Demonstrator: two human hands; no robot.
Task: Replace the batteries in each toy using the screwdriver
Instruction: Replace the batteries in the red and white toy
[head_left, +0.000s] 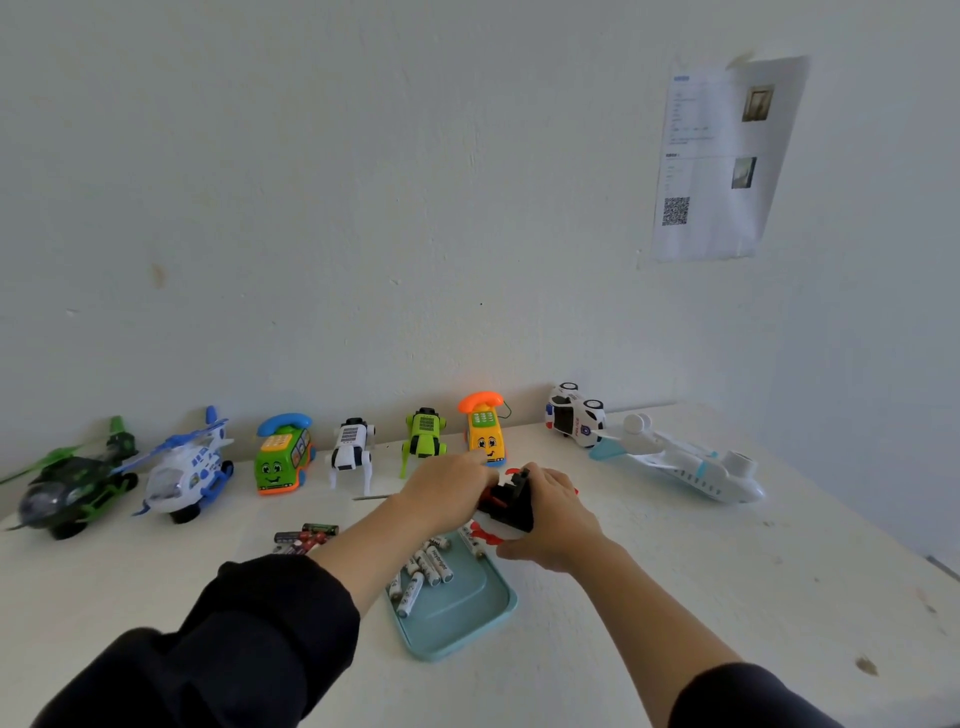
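Both hands are on one toy (506, 512), a red, white and black piece held at mid-table, just beyond the far edge of the tray (467, 623). My right hand (553, 512) grips it from the right, fingers curled around the body, thumb under the near side. My left hand (447, 493) reaches in from the left; its fingertips are hidden against the toy, so I cannot tell whether they pinch anything or only press.

Screwdriver (371, 498): a thin shaft shows on the table left of my left wrist; the handle is hidden behind the arm. Neither hand holds it.

White batteries (428, 569) lie loose in the tray's far-left part. Dark batteries (306, 535) lie in a small heap on the table, left of the tray.

Risks noted:
- The toy is held right over the tray. A loose cover or screw, if either is free, could drop among the white batteries and be hard to find.
- My left forearm crosses near the screwdriver and the dark heap; a careless sweep could roll them away.
- The two battery groups sit near each other. Mixing them would put used cells back in, if the dark ones are the used set.
- The yellow phone (485, 436) stands just beyond my left hand and could be knocked.
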